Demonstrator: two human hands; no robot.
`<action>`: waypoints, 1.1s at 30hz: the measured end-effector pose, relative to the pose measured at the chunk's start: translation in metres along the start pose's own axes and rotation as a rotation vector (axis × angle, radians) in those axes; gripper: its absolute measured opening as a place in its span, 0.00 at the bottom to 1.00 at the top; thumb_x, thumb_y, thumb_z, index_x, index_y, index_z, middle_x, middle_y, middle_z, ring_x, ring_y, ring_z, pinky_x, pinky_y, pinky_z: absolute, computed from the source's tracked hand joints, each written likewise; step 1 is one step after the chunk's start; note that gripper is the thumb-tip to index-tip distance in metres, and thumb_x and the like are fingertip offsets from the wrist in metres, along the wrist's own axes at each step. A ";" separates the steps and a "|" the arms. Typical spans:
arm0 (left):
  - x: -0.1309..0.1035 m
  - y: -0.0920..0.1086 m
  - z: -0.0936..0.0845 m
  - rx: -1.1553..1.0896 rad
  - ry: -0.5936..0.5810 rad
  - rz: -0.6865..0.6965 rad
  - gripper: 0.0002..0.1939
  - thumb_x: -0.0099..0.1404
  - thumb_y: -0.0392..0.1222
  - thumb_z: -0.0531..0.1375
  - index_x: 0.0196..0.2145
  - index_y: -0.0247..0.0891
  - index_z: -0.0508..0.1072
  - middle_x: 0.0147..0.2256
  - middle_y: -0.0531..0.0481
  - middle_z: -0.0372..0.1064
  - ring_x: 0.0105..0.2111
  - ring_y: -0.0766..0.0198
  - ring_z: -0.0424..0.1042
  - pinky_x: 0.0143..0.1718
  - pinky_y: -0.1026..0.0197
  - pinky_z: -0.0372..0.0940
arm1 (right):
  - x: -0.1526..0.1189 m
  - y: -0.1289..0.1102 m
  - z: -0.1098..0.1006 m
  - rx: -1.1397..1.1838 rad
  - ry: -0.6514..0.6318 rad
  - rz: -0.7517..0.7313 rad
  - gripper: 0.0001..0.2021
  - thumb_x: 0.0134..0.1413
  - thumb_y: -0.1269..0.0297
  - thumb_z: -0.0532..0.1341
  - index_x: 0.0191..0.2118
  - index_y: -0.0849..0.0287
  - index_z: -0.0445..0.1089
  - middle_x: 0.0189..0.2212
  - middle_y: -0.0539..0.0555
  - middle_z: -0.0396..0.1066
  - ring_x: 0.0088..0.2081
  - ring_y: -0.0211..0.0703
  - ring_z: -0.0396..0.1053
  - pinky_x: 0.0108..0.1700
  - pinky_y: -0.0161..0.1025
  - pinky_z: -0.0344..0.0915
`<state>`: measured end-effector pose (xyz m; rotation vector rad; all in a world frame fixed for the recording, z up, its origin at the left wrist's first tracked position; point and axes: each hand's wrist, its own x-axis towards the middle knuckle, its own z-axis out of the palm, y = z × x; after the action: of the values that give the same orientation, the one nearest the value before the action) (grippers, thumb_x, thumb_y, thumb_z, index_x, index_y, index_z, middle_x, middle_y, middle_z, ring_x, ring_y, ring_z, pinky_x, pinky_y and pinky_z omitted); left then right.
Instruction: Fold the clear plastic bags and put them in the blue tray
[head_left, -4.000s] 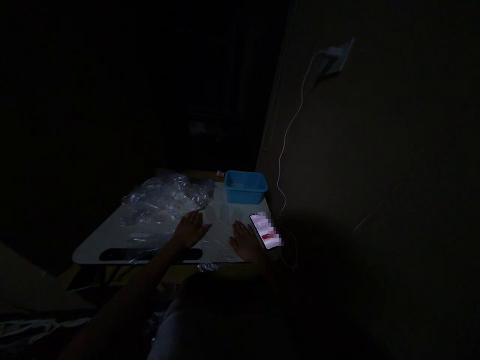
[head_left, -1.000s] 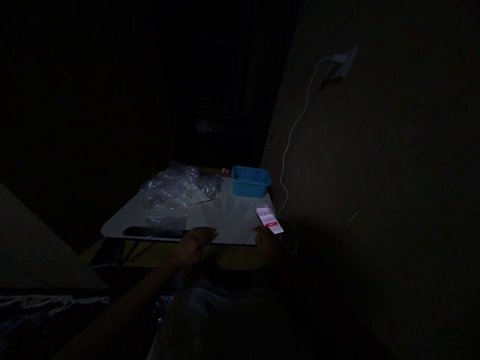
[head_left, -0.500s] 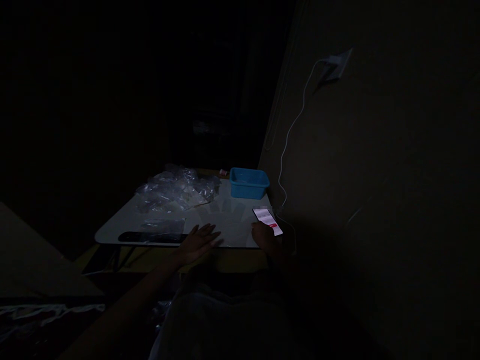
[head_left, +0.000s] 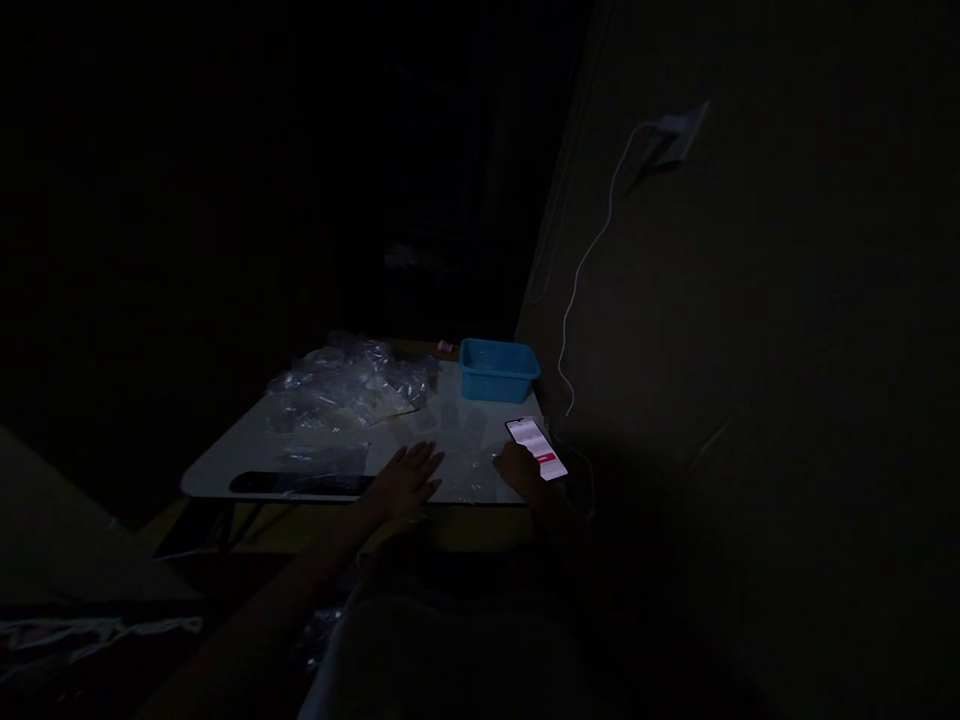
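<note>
A pale bench (head_left: 262,440) spans the dim frame's lower centre.
Left hand (head_left: 405,480) lies open; right hand's (head_left: 519,468) grip cannot be told.

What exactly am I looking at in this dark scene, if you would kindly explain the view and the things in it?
There is no robot: these are a person's bare hands, seen by a camera worn on the head, looking forward and down. On the white table lie a heap of crumpled clear plastic, a blue basin and a lit phone. The left hand is spread open at the near edge, with nothing visible in it. The right hand is curled and partly covers the phone; it is too dark to tell whether it holds anything. Thin clear plastic glints between them.
</note>
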<state>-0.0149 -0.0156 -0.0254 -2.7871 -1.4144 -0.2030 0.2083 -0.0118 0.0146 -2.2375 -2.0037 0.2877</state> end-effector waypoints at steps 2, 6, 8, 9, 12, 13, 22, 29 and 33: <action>-0.001 0.000 0.001 0.006 0.003 -0.011 0.27 0.64 0.50 0.43 0.57 0.37 0.52 0.59 0.40 0.44 0.58 0.53 0.43 0.55 0.47 0.43 | 0.004 0.001 0.003 0.096 0.040 -0.016 0.09 0.49 0.65 0.54 0.34 0.63 0.68 0.36 0.61 0.70 0.40 0.48 0.68 0.36 0.37 0.61; 0.001 0.000 0.000 0.012 0.002 -0.010 0.27 0.63 0.52 0.43 0.57 0.39 0.52 0.59 0.41 0.44 0.59 0.54 0.43 0.55 0.47 0.43 | 0.010 0.005 0.007 0.330 0.159 -0.058 0.08 0.47 0.69 0.52 0.31 0.62 0.67 0.32 0.57 0.70 0.37 0.43 0.68 0.36 0.35 0.61; 0.003 0.002 -0.001 0.016 -0.008 -0.005 0.27 0.63 0.51 0.43 0.57 0.38 0.52 0.59 0.41 0.44 0.59 0.54 0.43 0.55 0.47 0.43 | 0.012 0.006 0.011 0.454 0.215 -0.061 0.10 0.45 0.70 0.52 0.36 0.61 0.66 0.32 0.54 0.70 0.35 0.40 0.68 0.35 0.34 0.62; 0.003 0.003 -0.002 0.017 -0.009 -0.003 0.27 0.63 0.51 0.43 0.57 0.38 0.53 0.59 0.41 0.44 0.59 0.53 0.43 0.55 0.47 0.43 | 0.013 0.007 0.013 0.513 0.237 -0.054 0.13 0.44 0.70 0.52 0.39 0.61 0.64 0.31 0.53 0.70 0.33 0.39 0.68 0.33 0.34 0.63; 0.005 0.008 -0.002 0.019 0.003 -0.004 0.27 0.63 0.51 0.43 0.57 0.38 0.53 0.59 0.41 0.44 0.59 0.54 0.44 0.55 0.48 0.43 | 0.013 0.009 0.021 0.650 0.264 -0.026 0.22 0.41 0.69 0.54 0.47 0.63 0.58 0.25 0.48 0.68 0.27 0.39 0.68 0.26 0.34 0.63; 0.006 0.010 -0.002 0.021 0.009 -0.009 0.27 0.63 0.51 0.43 0.57 0.38 0.52 0.59 0.41 0.44 0.58 0.54 0.44 0.55 0.48 0.43 | 0.013 0.009 0.023 0.682 0.263 -0.022 0.24 0.40 0.70 0.55 0.48 0.63 0.57 0.23 0.47 0.67 0.26 0.39 0.67 0.25 0.33 0.63; 0.007 0.029 -0.003 0.073 0.021 -0.104 0.26 0.64 0.51 0.42 0.57 0.38 0.53 0.58 0.39 0.46 0.58 0.50 0.45 0.53 0.46 0.45 | 0.010 0.015 0.037 0.821 0.333 -0.031 0.34 0.35 0.74 0.56 0.54 0.56 0.51 0.28 0.49 0.68 0.30 0.40 0.68 0.29 0.34 0.65; 0.012 0.036 -0.007 0.092 0.003 -0.115 0.26 0.64 0.51 0.42 0.56 0.37 0.54 0.58 0.39 0.47 0.58 0.49 0.46 0.52 0.47 0.47 | 0.002 0.015 0.037 0.715 0.313 -0.157 0.37 0.37 0.78 0.53 0.58 0.57 0.45 0.38 0.55 0.69 0.34 0.42 0.68 0.36 0.38 0.65; 0.014 0.037 -0.007 0.070 0.056 -0.107 0.27 0.64 0.52 0.40 0.56 0.37 0.55 0.58 0.39 0.49 0.57 0.50 0.48 0.52 0.46 0.46 | -0.006 0.013 0.032 0.558 0.331 -0.299 0.38 0.40 0.78 0.53 0.60 0.59 0.41 0.45 0.57 0.66 0.44 0.46 0.64 0.45 0.42 0.61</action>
<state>0.0228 -0.0269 -0.0153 -2.6315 -1.5273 -0.2261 0.2131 -0.0198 -0.0193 -1.5174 -1.7685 0.3603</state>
